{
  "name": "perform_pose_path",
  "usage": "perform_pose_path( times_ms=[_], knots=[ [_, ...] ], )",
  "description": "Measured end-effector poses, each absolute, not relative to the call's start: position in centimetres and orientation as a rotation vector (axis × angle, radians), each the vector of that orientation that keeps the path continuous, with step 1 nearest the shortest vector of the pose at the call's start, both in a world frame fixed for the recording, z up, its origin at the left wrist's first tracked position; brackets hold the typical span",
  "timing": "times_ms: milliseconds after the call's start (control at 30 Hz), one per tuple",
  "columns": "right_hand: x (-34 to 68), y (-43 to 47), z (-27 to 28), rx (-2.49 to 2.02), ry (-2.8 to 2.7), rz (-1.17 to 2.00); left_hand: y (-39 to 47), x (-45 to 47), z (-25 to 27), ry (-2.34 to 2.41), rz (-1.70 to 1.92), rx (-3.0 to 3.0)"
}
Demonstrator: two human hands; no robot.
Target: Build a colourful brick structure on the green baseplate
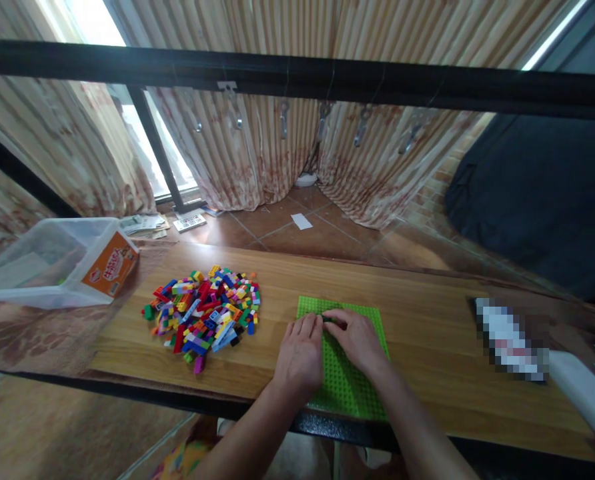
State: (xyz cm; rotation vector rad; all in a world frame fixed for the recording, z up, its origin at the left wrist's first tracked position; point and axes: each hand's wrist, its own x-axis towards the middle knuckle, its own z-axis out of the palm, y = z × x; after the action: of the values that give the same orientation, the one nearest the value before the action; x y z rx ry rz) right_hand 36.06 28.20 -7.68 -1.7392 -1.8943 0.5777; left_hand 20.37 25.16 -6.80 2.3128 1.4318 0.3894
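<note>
A green studded baseplate (pixel 350 380) lies on the wooden board in front of me. Near its far edge, a small dark toy brick (pixel 325 319) shows between my hands. The thumb and index finger of my right hand (pixel 355 337) are closed on this brick. My left hand (pixel 301 350) rests along the plate's left side, fingers together and pointing away from me, with the fingertips right beside the brick. What the left fingers hold, if anything, is hidden beneath them. To the left is a heap of toy bricks (pixel 207 310) in many colours.
A clear plastic bin (pixel 62 293) with an orange label stands at the far left. A blurred-out flat item (pixel 510 340) and white paper (pixel 582 393) lie at the right. A dark bar (pixel 297 73) with hanging clips crosses above the board (pixel 427 320). Curtains hang behind.
</note>
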Motion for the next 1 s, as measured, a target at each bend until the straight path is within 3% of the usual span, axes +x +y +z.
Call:
perform_pose_path(
  times_ms=[300,1000],
  knots=[
    [36.3,27.6,-7.6,-1.676,-1.873,0.602,25.4,19.2,-7.1,1.385,0.713,2.067],
    [36.5,26.0,-6.8,-1.675,-1.889,0.731,25.8,18.6,-6.7,1.335,0.747,1.982]
  ],
)
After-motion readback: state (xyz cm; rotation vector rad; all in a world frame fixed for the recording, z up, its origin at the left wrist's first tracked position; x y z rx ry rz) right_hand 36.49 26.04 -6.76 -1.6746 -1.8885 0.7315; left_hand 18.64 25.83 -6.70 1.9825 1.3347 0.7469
